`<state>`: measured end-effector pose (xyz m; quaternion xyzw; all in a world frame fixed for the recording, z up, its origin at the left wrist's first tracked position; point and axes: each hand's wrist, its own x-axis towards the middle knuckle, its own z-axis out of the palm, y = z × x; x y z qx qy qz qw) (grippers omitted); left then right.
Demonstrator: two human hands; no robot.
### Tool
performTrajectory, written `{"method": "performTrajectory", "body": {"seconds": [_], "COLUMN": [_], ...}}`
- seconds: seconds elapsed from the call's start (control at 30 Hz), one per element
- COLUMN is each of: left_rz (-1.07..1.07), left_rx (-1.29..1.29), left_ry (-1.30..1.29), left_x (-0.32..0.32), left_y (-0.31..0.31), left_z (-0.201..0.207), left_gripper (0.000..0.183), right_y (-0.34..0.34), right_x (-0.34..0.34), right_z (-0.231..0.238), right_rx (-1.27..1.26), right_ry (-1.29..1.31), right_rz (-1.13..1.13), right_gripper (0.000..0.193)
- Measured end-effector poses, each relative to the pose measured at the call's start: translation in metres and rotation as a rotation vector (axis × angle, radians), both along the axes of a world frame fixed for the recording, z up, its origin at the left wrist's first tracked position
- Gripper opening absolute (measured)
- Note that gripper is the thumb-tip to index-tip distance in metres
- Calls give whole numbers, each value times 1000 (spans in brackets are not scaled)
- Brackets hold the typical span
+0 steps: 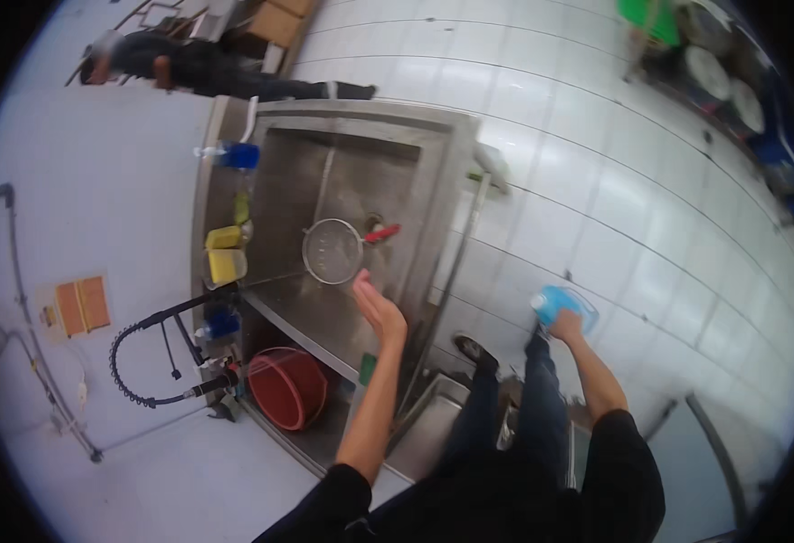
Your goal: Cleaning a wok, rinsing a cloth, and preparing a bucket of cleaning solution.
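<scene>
My left hand [379,312] reaches over the stainless steel sink [279,172] with its fingers stretched out and nothing visibly in them. Just beyond its fingertips is a round mesh strainer [332,251] with a red handle [382,233], in the basin near the drain. I cannot tell whether the fingertips touch the strainer's rim. Out to the right, over the tiled floor, my right hand [567,323] is closed around a jug of blue liquid [557,302] with a pale cap. The jug is held tilted, and the hand hides part of it.
A red bucket [288,389] stands in the nearer basin, beside a coiled spray faucet [152,398]. Yellow containers [226,265] and blue bottles [237,155] line the sink's left ledge. Another person [180,65] is at the far left. Several tubs [709,72] stand far right.
</scene>
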<state>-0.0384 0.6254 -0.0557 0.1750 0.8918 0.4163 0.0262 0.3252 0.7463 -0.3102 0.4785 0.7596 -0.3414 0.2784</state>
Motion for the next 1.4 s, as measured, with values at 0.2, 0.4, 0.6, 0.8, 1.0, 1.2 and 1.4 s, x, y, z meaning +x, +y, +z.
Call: {"method": "performTrajectory", "body": {"seconds": [0.2,0.4,0.6,0.8,1.0,1.2,1.4], "left_rz": [-10,6,69,-91,20,-124,721], "left_rx": [273,77,72,-88,108,683,709], "left_ry": [-120,-13,-34,108,192,-274,-222], "left_x": [10,2,5,10,8,-12,-45], "left_y": [8,12,23,23,6,-104,-349], "left_z": [21,37,24,37,49,102,66], "left_gripper": [44,44,37,23,21,18,14], "right_y": [11,7,-19,-40,-34,0,-53], "right_x": [-98,-261,-339,-265,-74,121,-45], "right_z": [-104,-151,-238,-195,-39,171,377], "right_rx": [-7,-53,20,-105,-110,-294,-188], "right_ry": [26,268,794,847,384,-71,176], "right_rz": [77,124,61,225,414,-459,-244], "right_gripper": [35,28,48,45,39,27,36]}}
